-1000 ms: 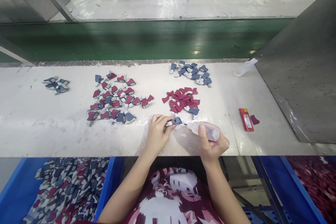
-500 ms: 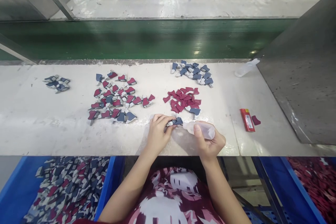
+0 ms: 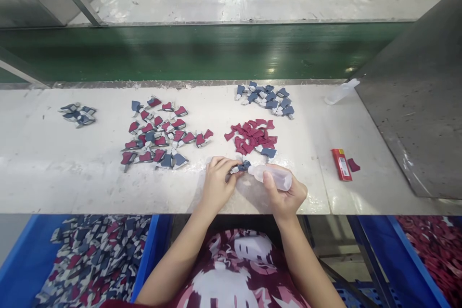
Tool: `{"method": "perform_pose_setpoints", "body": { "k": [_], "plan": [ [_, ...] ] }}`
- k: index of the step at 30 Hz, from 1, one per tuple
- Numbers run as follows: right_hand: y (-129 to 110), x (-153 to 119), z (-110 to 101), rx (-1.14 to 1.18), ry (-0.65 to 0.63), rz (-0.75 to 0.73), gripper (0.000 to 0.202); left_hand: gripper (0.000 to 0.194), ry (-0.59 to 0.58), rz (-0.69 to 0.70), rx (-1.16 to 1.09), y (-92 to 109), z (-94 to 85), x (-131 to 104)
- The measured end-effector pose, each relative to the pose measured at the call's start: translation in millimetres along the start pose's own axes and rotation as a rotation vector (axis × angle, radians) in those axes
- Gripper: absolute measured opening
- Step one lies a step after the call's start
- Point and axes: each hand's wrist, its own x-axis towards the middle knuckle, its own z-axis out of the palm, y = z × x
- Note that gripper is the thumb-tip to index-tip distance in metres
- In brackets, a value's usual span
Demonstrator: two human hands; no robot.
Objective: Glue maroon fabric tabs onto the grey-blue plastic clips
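Between the fingers of my left hand [image 3: 219, 182] is a small dark blue and grey plastic part [image 3: 242, 167], held just over the white worktop [image 3: 296, 130]. My right hand [image 3: 288, 197] is closed around a translucent squeeze bottle [image 3: 276, 177]. The bottle lies tilted, its nozzle end at the blue part; whether the tip touches it I cannot tell. Just beyond my hands are a heap of loose maroon pieces [image 3: 252, 135] and a single blue part [image 3: 268, 153]. To the left lies a group of blue-grey parts with maroon pieces on them [image 3: 159, 140].
Blue-grey parts lie in a back pile [image 3: 269, 98] and a far-left pile [image 3: 77, 114]. On the right are a red box [image 3: 341, 164], one maroon piece [image 3: 353, 165] and another bottle [image 3: 341, 92]. Full blue bins [image 3: 149, 245] stand below. A green belt [image 3: 180, 53] runs behind.
My right hand and the bottle have shifted slightly left, bringing the nozzle over the near end of the blue part. My left hand has barely moved.
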Motion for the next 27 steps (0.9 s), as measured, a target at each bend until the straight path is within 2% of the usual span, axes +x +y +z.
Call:
{"method": "perform_pose_setpoints", "body": {
  "k": [8,17,27],
  "plan": [
    [-0.1,0.0,1.2,0.049,0.01,-0.031,0.02,0.025,-0.002,-0.002,-0.009,0.7,-0.2,0.1],
    [0.4,0.0,1.3,0.034,-0.008,-0.008,0.022,0.022,0.005,0.0,-0.012,0.0,0.1,0.3],
    [0.2,-0.4,-0.5,0.096,-0.038,0.024,0.015,0.022,0.005,0.017,-0.012,-0.9,0.1,0.2]
  ]
}}
